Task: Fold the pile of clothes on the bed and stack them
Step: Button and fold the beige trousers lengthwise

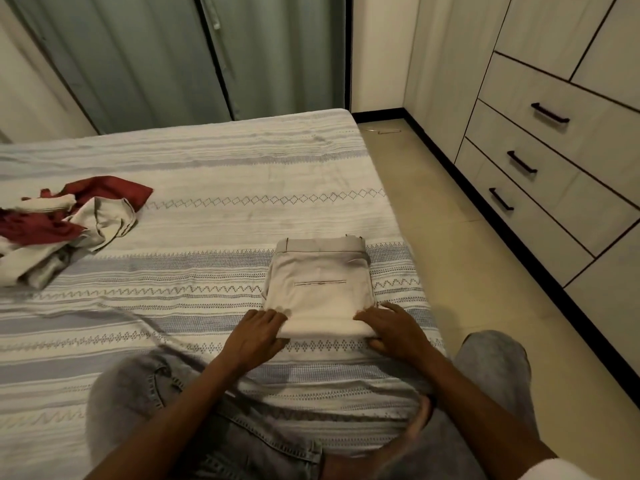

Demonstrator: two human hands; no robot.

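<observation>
**Folded beige trousers held at the right edge of the bed**

Head view: folded beige trousers with a slit pocket (pixel 320 289) lying flat on the striped, patterned bedspread (pixel 207 271), close to the bed's right edge, waistband end pointing toward the far edge. Left hand (pixel 258 332) gripping the near left corner of the fold, fingers close together and laid over the top of the cloth, thumb not visible, so cannot tell whether it sits beneath. Right hand (pixel 389 327) gripping the near right corner, fingers spread slightly over the top layer, thumb tucked under the rolled near edge. Both forearms reaching in from the near edge of the bed. Knees in grey denim jeans (pixel 166 393) bent on the bedspread to either side of the arms, a bare foot (pixel 420 420) resting between them.

Unfolded pile of dark red and beige clothes (pixel 59 223) crumpled against the left edge of the bed, well apart from the folded trousers. Grey-green curtains (pixel 173 57) hanging beyond the far edge. Pale wooden wardrobe with black bar handles on its drawers (pixel 540 150) standing along the right, across a strip of beige tiled floor (pixel 467 254) from the bed.
</observation>
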